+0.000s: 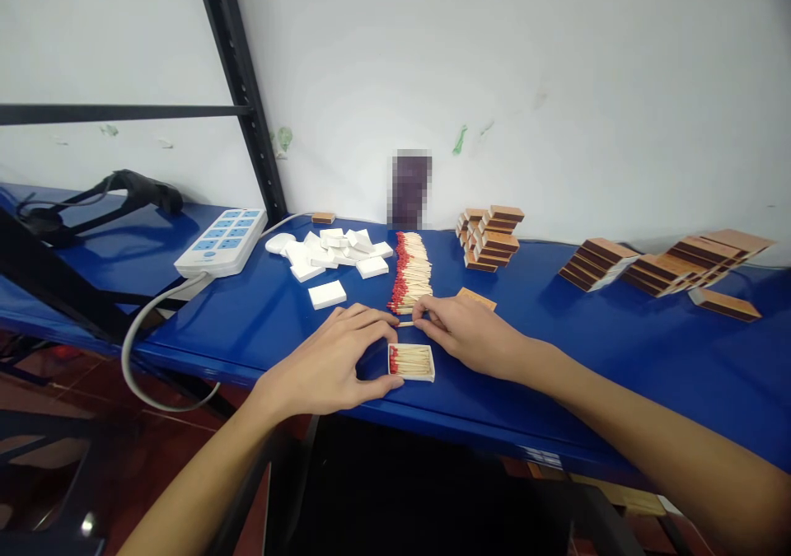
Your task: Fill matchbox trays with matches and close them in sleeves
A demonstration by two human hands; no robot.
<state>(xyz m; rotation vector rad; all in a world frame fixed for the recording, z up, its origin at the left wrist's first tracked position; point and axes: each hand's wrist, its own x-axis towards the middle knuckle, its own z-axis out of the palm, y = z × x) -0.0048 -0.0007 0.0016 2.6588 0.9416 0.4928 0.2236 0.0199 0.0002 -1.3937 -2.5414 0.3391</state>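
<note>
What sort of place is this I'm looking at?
Likely a small workshop or storeroom, though one view can't settle it: a blue worktop against a wall, a black metal rack frame and stacked matchboxes.

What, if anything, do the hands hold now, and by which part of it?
The right hand seems to pinch a match by its right end. The left hand spans the tray at its left end; whether it grips is unclear.
</note>
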